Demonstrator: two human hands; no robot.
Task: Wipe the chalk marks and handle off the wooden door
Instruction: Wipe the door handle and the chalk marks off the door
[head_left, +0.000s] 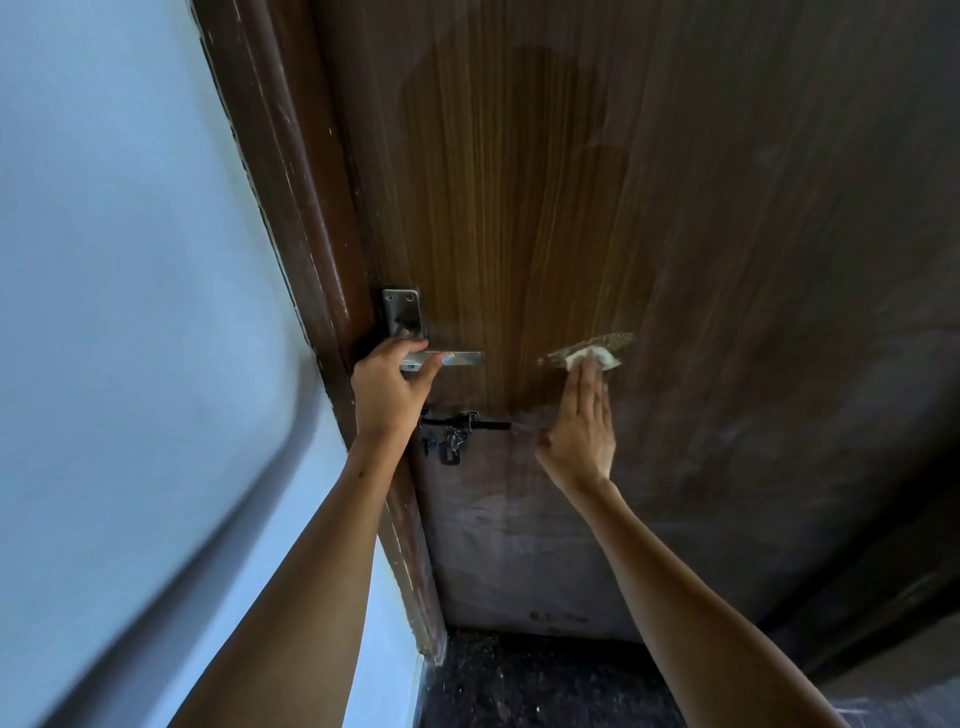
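The brown wooden door (519, 208) fills the middle and right of the head view. Its metal lever handle (462, 358) sits on a steel plate at the door's left edge. My left hand (387, 387) grips the handle, thumb and fingers curled round the lever. My right hand (582, 421) lies flat against the door with straight fingers, pressing a small white cloth (597, 356) onto the wood to the right of the handle. A wet, darker streaked patch spreads above the cloth. Pale chalky smears show on the lower panel and at the far right.
A black sliding bolt latch (457, 431) is fixed just below the handle. The dark brown door frame (296, 171) runs along the left, beside a light blue wall (130, 312). Dark speckled floor (519, 680) lies at the door's foot.
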